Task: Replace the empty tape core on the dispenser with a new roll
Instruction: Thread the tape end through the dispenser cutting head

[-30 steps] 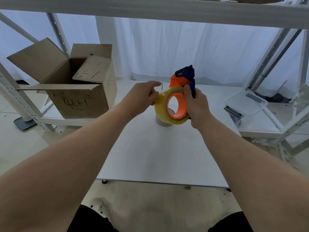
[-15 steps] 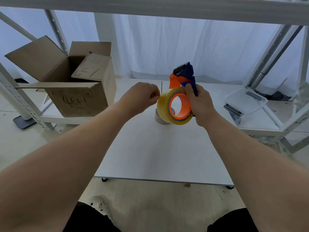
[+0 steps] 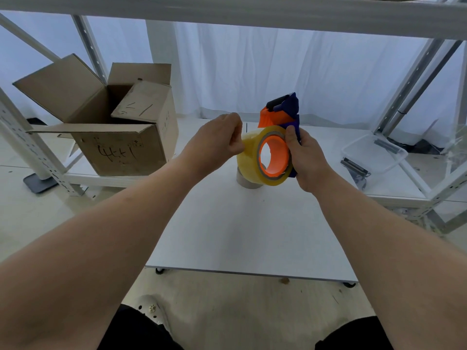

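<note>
Two bare forearms reach forward from the bottom of the view over a white table (image 3: 240,236). Midway along it, both hands meet above the surface. The right hand (image 3: 307,160) is closed around a blue and orange dispenser (image 3: 284,114), held upright, its thumb pressed on the rim of the new roll (image 3: 249,160) of yellowish clear tape. The roll already sits on the dispenser's orange hub (image 3: 275,157). The left hand (image 3: 217,141) is curled shut at the roll's left edge, fingertips pinched together where the tape end would be; whether it actually has the end cannot be told.

A second ago the left hand's fingers lay looser against the roll's side. It has since tightened into a pinch, and the dispenser has been lifted slightly. This suggests the swap itself is done, and the person is now picking at the tape end to thread it toward the cutter.

Just behind the roll, an empty brown core (image 3: 246,181) stands on the table. Farther left sits an open cardboard box (image 3: 121,137); far right, a clear plastic tub (image 3: 374,152) on a low shelf. White curtains (image 3: 252,72) hang behind.
</note>
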A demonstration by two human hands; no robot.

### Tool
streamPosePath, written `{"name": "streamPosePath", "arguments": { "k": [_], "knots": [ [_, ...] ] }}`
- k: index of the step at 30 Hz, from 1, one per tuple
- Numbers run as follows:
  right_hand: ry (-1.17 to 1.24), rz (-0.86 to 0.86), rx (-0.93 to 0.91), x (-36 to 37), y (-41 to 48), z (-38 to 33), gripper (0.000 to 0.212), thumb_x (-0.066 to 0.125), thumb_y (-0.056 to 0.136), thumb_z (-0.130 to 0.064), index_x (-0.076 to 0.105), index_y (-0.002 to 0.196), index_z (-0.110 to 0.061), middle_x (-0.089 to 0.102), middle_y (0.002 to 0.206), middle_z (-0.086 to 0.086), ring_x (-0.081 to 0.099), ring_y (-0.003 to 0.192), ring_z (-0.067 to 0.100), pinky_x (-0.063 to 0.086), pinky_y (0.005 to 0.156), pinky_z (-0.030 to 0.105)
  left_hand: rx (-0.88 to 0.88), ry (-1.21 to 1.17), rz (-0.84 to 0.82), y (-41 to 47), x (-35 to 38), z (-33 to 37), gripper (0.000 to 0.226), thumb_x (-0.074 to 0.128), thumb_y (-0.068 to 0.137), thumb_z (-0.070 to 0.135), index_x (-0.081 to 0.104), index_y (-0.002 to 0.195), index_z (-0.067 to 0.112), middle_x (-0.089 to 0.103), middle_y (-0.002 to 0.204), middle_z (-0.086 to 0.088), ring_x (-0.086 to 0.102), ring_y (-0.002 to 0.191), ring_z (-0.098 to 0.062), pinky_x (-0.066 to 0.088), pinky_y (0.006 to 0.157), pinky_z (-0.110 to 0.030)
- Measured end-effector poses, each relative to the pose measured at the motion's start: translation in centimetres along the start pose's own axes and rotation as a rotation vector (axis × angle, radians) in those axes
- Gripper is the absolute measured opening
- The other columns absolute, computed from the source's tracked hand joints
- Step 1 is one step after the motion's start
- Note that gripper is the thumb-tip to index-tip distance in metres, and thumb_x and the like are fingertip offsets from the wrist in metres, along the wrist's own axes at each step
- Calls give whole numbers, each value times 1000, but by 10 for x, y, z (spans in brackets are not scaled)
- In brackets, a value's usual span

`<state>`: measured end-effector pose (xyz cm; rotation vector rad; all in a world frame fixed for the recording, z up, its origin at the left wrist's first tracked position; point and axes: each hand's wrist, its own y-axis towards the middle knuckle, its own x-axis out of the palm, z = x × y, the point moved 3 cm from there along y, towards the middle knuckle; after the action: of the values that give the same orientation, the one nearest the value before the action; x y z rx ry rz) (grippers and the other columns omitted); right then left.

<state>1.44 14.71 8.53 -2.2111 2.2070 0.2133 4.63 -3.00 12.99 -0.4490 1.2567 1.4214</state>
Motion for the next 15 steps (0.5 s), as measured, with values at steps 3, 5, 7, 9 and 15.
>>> {"name": "streamPosePath", "arguments": {
  "k": [3,5,7,9,15],
  "knots": [
    [10,23,12,3,1,0,36,33,100,-40,48,127,-21,62,110,-2,62,99,19,54,83,34,-42,-126,74,2,-1,-3,3,54,85,9,51,85,8,55,86,-8,50,75,-19,36,59,-11],
    [27,32,9,4,2,-1,32,32,100,-39,49,122,-23,62,108,-2,61,99,19,54,84,35,-113,-337,56,4,-1,-7,6,56,86,11,58,90,7,61,92,-8,58,82,-20,49,70,-15],
    [58,39,10,2,2,-1,26,32,100,-39,50,115,-27,63,105,-3,62,99,20,54,82,34,-177,-566,6,3,-1,-9,6,58,85,9,58,91,7,65,93,-14,62,84,-27,56,80,-32],
    [68,43,12,0,3,-1,24,33,100,-40,50,113,-28,63,103,-4,63,98,19,54,80,33,-179,-626,-21,2,-2,-10,10,60,84,7,57,93,8,64,88,-10,61,81,-22,56,82,-36],
    [59,16,-4,-4,2,-2,30,35,100,-38,51,121,-22,64,103,-4,63,94,16,55,79,30,-142,-585,-80,3,-5,-11,32,64,87,18,59,119,16,62,87,2,57,80,-7,48,77,-15]
  ]
}}
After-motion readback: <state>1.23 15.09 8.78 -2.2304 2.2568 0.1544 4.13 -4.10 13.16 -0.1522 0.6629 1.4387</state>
